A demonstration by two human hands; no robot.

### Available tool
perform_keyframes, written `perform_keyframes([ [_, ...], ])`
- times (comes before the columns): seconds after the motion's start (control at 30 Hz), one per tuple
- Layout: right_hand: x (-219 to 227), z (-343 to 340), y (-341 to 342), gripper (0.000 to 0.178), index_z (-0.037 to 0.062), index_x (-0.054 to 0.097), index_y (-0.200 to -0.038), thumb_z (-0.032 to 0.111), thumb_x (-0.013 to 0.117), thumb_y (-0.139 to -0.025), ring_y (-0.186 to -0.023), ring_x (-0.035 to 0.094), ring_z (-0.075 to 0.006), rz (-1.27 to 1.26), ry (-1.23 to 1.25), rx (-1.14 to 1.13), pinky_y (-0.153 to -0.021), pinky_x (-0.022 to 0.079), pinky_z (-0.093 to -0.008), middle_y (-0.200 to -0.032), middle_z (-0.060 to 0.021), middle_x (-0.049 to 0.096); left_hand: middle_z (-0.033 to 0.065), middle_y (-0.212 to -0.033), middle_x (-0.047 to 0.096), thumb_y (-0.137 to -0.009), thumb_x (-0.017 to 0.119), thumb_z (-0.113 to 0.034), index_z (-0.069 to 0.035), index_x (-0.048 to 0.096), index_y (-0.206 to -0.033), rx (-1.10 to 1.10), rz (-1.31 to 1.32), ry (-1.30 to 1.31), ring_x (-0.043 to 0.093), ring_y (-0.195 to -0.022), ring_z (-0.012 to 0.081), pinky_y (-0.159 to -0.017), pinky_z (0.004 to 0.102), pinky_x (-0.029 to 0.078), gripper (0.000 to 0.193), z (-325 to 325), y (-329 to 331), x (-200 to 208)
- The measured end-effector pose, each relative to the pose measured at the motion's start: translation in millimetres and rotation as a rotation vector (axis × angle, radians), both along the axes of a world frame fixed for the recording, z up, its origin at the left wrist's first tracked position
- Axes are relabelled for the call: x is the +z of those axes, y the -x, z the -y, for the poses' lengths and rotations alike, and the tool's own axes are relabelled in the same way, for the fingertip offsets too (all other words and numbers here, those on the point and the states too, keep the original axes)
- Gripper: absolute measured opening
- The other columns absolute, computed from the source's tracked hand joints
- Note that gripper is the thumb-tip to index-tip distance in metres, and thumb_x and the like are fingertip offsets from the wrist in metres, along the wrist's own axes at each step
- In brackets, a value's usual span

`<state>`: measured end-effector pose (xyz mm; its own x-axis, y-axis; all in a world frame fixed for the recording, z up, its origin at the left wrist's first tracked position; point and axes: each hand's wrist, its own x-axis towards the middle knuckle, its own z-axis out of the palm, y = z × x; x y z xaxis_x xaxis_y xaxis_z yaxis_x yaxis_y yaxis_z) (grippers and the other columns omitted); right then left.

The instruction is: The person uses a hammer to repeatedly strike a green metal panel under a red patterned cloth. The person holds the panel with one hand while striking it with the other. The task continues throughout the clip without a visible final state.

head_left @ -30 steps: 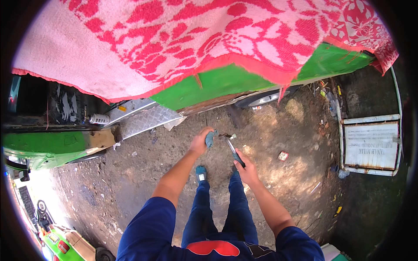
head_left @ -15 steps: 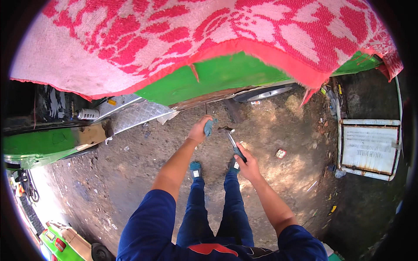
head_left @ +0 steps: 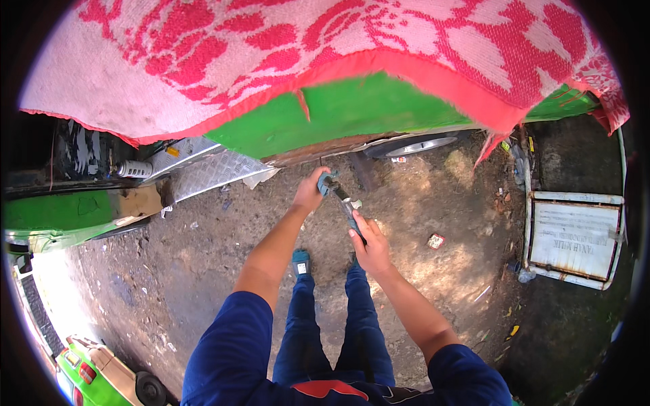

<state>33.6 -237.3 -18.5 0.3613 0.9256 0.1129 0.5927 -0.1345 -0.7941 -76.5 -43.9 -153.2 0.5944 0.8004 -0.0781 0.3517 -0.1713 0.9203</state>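
My left hand (head_left: 310, 190) is closed around a thin-shafted tool with a blue-grey handle or wrap (head_left: 326, 183). Its narrow shaft points up toward the lower edge of the green vehicle body (head_left: 325, 122). In my right hand (head_left: 372, 247) is a hammer (head_left: 340, 194), held by its dark grip with the fingers wrapped round. The hammer's head is up against the blue-grey end beside my left hand; whether they touch I cannot tell. What the shaft's tip meets is too small to make out.
A pink-and-red patterned cloth (head_left: 271, 61) hangs over the green body. A wheel (head_left: 420, 146) shows beneath it. At left are a metal tread-plate step (head_left: 217, 169) and a spray can (head_left: 135, 169). A rusty white-framed sign (head_left: 574, 237) stands at right. Litter dots the dirt ground (head_left: 223, 250).
My right hand has moved up and left, bringing the hammer head to the blue-grey end at my left hand. My left hand has risen slightly and keeps its hold.
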Motion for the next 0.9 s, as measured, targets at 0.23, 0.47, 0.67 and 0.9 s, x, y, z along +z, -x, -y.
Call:
perform_keyframes([
  [0.23, -33.0, -19.4, -1.9, 0.051, 0.0222, 0.052, -0.145, 0.017, 0.064, -0.096, -0.070, 0.061, -0.0290, 0.122, 0.199, 0.023, -0.062, 0.051, -0.0397, -0.091, -0.0105, 0.059, 0.0171, -0.106, 0.069, -0.078, 0.069, 0.003, -0.012, 0.058, -0.118, -0.056, -0.101, -0.007, 0.066, -0.101, 0.0403, -0.083, 0.0427, 0.053, 0.045, 6.4, 5.7, -20.0],
  [0.47, -19.8, 12.6, -3.1, 0.053, 0.0191, 0.053, -0.145, 0.010, 0.065, -0.094, -0.072, 0.060, -0.0259, -0.108, 0.191, -0.056, -0.066, 0.050, -0.0366, -0.091, -0.0116, 0.059, 0.0143, -0.127, 0.062, -0.079, 0.063, 0.005, -0.014, 0.056, -0.119, -0.050, -0.020, -0.176, 0.058, -0.116, 0.0404, -0.092, 0.0450, 0.051, 0.045, 21.0, 14.9, -9.8],
  [0.67, -24.1, 30.3, -7.7, 0.052, 0.0150, 0.055, -0.143, 0.007, 0.066, -0.092, -0.077, 0.060, -0.0259, -0.140, 0.168, -0.128, -0.071, 0.049, -0.0357, -0.091, -0.0129, 0.061, 0.0134, -0.130, 0.060, -0.078, 0.062, 0.007, -0.013, 0.055, -0.119, -0.077, 0.029, -0.163, 0.057, -0.117, 0.0403, -0.093, 0.0462, 0.051, 0.046, 17.5, 5.7, 6.2],
  [0.9, -17.3, 34.7, -14.0, 0.050, 0.0077, 0.055, -0.141, 0.003, 0.066, -0.092, -0.073, 0.056, -0.0218, -0.104, 0.170, -0.105, -0.068, 0.048, -0.0332, -0.087, -0.0117, 0.059, 0.0154, -0.125, 0.063, -0.081, 0.067, 0.002, -0.014, 0.057, -0.118, -0.110, -0.070, -0.166, 0.060, -0.114, 0.0404, -0.091, 0.0436, 0.051, 0.042, 15.2, -7.9, 10.4],
])
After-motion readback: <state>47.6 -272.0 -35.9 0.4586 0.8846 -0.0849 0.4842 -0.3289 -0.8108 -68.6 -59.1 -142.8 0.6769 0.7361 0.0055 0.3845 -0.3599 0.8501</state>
